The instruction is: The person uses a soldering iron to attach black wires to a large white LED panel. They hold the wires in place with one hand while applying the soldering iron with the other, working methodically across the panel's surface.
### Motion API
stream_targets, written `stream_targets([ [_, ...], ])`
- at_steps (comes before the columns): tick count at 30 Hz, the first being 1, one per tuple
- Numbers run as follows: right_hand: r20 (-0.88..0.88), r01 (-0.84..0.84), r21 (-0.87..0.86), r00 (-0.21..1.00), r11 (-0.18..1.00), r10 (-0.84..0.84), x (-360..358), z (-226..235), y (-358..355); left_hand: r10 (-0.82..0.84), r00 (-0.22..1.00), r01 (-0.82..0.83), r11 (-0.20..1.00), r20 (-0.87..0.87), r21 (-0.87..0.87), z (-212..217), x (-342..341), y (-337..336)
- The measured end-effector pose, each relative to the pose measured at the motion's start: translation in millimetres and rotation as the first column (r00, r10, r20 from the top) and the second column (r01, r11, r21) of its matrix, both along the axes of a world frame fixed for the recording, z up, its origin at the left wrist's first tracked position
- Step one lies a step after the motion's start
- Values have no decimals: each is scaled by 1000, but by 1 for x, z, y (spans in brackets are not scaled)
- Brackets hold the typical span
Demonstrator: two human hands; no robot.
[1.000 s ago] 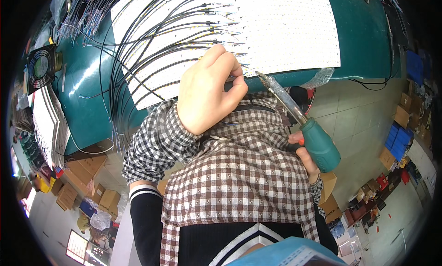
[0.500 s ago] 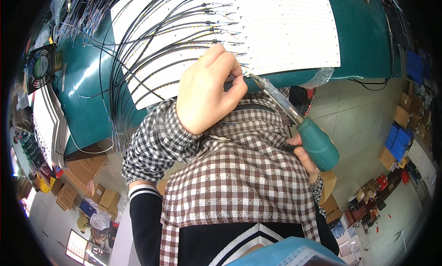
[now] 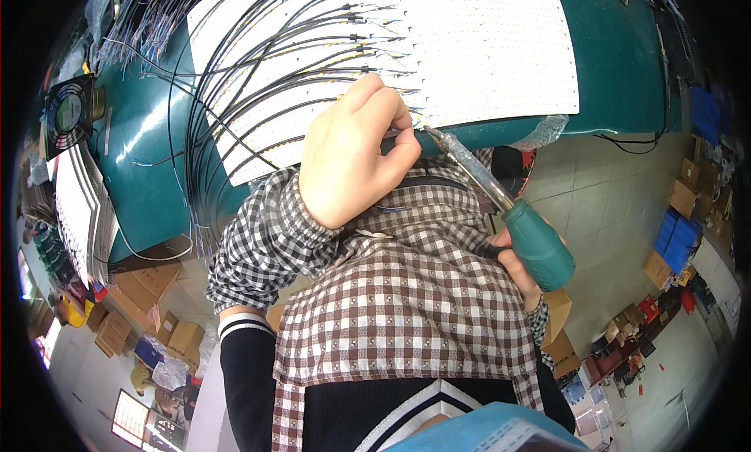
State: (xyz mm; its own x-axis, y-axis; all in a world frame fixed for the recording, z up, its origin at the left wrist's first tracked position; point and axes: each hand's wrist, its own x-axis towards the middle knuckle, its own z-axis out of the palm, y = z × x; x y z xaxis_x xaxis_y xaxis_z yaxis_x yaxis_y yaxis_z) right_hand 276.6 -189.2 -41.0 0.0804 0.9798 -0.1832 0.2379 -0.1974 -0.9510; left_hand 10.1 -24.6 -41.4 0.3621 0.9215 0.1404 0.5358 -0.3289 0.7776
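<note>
My left hand (image 3: 356, 151) is closed in a pinch at the near edge of a white circuit board (image 3: 493, 53). Thin wire ends (image 3: 417, 113) come out by its fingertips, and what lies inside the pinch is mostly hidden. A soldering iron (image 3: 540, 245) with a green handle is gripped by my right hand (image 3: 520, 268), largely hidden behind the handle. The iron's tip meets the board's edge right beside the left fingertips. Black cables (image 3: 258, 75) fan across the board's left part, their stripped ends lying in a row along its middle.
Under the board is a green tabletop (image 3: 618, 69). A small fan (image 3: 69, 116) stands at the left, above a stack of white boards (image 3: 82, 209). Loose wires (image 3: 152, 26) lie at the far left. A clear plastic wrap (image 3: 541, 131) hangs at the near edge. Cardboard boxes (image 3: 149, 292) sit on the floor.
The iron's green handle has shifted very slightly left, while its tip stays at the same spot. My left hand has not visibly moved.
</note>
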Motion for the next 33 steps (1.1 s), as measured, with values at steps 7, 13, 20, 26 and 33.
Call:
stream_targets([
  [7,-12,45,27,999,999,-45,0,-3,-5,1,1000,-1,1000,-9,-12,1,0,0],
  [13,20,12,46,1000,999,-13,1,-2,-2,-1,1000,1,1000,-5,-20,1,-1,1],
  [20,-152,77,-38,985,996,-82,-4,4,2,-5,1000,5,1000,-7,-25,2,0,1],
  [26,-221,97,-68,969,993,-110,-2,6,-1,-55,997,59,996,53,-73,1,-4,4],
  [33,-160,35,5,987,999,-34,1,2,-1,-128,990,125,990,-53,-60,8,-3,15],
])
